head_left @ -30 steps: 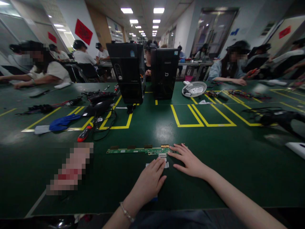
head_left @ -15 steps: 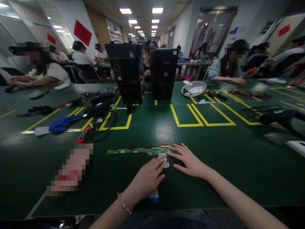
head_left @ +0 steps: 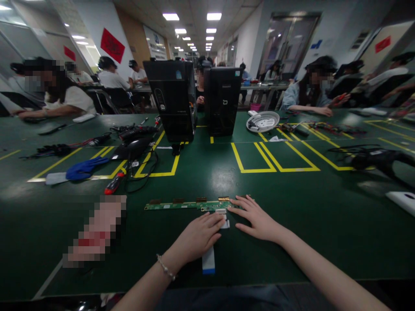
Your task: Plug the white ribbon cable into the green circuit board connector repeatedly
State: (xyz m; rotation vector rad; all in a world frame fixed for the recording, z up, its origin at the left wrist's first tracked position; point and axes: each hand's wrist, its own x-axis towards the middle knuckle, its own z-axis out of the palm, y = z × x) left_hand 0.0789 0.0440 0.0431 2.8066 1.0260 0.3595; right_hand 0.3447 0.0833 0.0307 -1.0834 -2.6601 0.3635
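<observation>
A long, narrow green circuit board (head_left: 175, 206) with copper-coloured tabs along its far edge lies in front of me. From its near edge a white flat ribbon cable (head_left: 208, 259) runs toward me, ending in a blue tip. My left hand (head_left: 201, 235) lies across the cable, fingertips on it just below the board's connector, thumb held apart. It covers the cable's middle stretch. My right hand (head_left: 257, 219) is spread, its fingertips resting on the right end of the board and hiding part of it.
A screwdriver (head_left: 114, 183) and a blue glove (head_left: 86, 168) lie to the left, near a blurred-out item (head_left: 97, 229). Two black computer towers (head_left: 171, 103) stand ahead. A white basket (head_left: 263, 122), cables and yellow tape marks are farther back. Co-workers (head_left: 308, 93) sit around the table.
My left hand has shifted slightly left, uncovering more of the ribbon cable's near end. My right hand and the board stay put.
</observation>
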